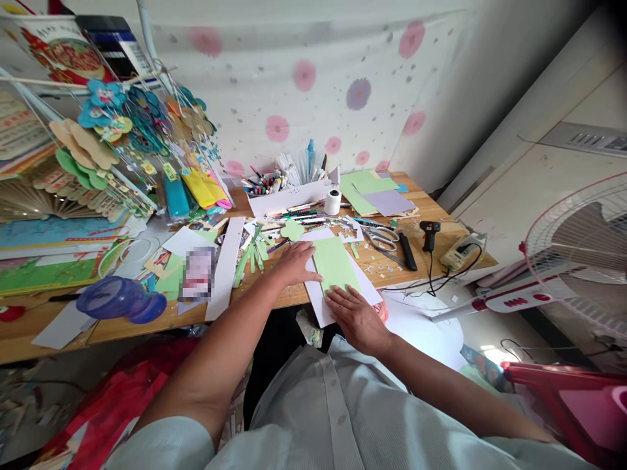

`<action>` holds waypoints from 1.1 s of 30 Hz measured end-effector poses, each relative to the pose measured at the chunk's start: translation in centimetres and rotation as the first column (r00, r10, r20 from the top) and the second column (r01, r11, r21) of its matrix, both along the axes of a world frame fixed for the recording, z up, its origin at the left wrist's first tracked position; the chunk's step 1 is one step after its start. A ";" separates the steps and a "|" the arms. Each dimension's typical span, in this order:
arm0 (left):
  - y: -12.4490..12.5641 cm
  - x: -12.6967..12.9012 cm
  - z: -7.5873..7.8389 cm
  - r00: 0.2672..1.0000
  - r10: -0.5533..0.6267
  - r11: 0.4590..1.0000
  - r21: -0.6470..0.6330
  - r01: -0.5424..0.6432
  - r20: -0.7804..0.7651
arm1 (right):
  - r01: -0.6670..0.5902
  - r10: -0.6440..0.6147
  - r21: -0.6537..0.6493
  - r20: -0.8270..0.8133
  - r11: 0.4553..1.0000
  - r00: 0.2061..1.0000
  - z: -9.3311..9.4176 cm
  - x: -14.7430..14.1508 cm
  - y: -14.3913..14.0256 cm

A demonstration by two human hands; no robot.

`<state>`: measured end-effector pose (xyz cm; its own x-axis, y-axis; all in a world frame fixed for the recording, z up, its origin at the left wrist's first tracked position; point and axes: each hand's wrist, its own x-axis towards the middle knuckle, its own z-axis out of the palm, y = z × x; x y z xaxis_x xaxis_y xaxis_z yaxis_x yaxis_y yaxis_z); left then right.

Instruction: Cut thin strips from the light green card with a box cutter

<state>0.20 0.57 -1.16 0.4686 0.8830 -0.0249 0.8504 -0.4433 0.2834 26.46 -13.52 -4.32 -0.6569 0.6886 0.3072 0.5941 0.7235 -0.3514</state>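
While both hands press, light-green card (333,264), flat, rect.

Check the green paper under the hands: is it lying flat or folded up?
Flat. The green paper lies spread on a white sheet, with the left hand at its left edge and the right hand on its near end.

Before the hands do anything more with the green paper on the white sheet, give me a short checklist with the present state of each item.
1. Left hand flat on the left edge of the green paper: ok.
2. Right hand pressing its near edge: ok.
3. Green paper lying wholly on the white sheet: ok.
4. White sheet fully supported by the table: not ok, its near end overhangs the edge.
5. Scissors and glue gun clear of both hands: ok.
6. Glue under the green paper: cannot tell.
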 end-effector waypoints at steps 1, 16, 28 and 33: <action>0.0 0.0 -0.1 1.000 0.003 1.000 0.003 -0.003 0.014 | -0.001 0.001 0.002 0.005 1.000 1.000 0.1 0.0 0.0; -1.0 0.0 0.3 1.000 0.008 1.000 0.008 -0.008 -0.007 | 0.020 -0.021 0.003 0.069 1.000 0.997 0.3 -0.3 -0.2; -1.6 0.1 1.0 0.998 -0.015 0.999 -0.038 0.013 -0.064 | 0.021 -0.021 0.002 0.074 1.000 0.997 0.4 -0.4 -0.2; -1.5 0.2 1.3 0.994 -0.022 0.997 -0.075 0.014 -0.106 | 0.015 -0.015 -0.003 0.099 1.000 0.995 0.5 -0.4 -0.2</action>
<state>0.44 -0.96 0.15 0.4759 0.8681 -0.1407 0.8693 -0.4402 0.2247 26.09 -13.71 -3.86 -0.6732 0.6998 0.2387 0.6370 0.7129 -0.2933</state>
